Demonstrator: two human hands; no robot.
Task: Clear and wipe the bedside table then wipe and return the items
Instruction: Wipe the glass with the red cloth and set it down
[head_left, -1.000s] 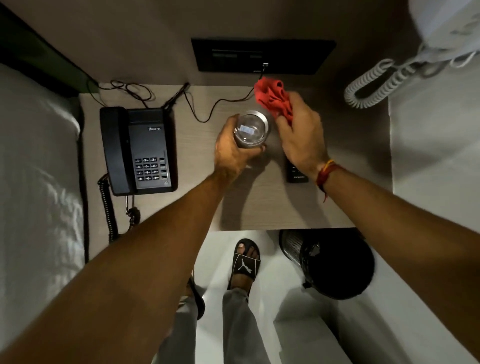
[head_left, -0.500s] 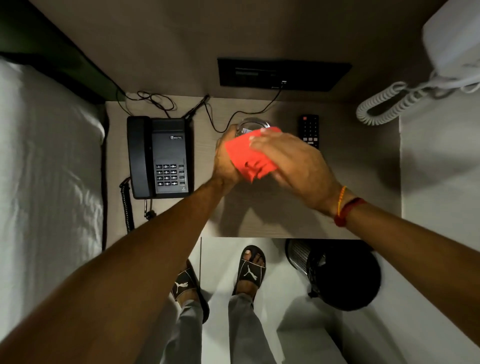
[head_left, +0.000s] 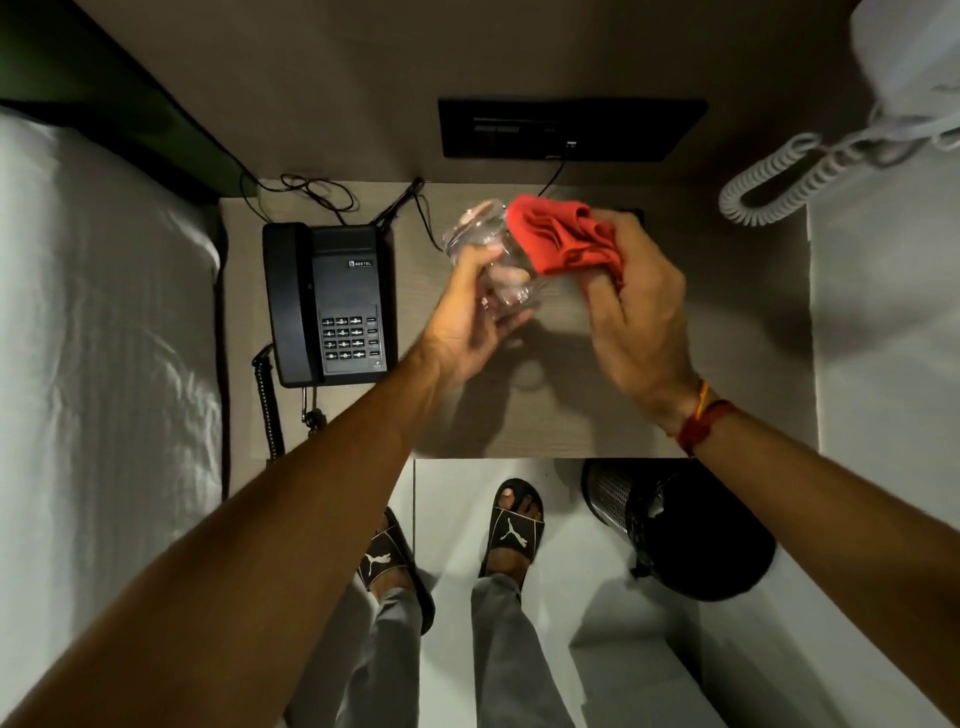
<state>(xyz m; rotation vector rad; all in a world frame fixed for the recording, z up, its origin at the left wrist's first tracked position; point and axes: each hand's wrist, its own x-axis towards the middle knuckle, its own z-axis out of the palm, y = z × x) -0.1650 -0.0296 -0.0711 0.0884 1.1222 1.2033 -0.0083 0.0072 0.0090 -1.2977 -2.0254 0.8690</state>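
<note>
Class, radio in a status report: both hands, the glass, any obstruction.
Left hand holds clear glass above bedside table. Right hand grips red cloth against the glass. Black telephone on the table's left, clear of both hands.

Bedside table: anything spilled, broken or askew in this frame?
Nothing stands out. The left hand holds the glass tilted while the right hand holds the red cloth against it; the phone sits square.

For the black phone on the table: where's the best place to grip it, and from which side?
Probably the handset: a long bar lying along the phone's left edge. Come from above, fingers across its narrow middle; the keypad body is wide and corded.
</note>
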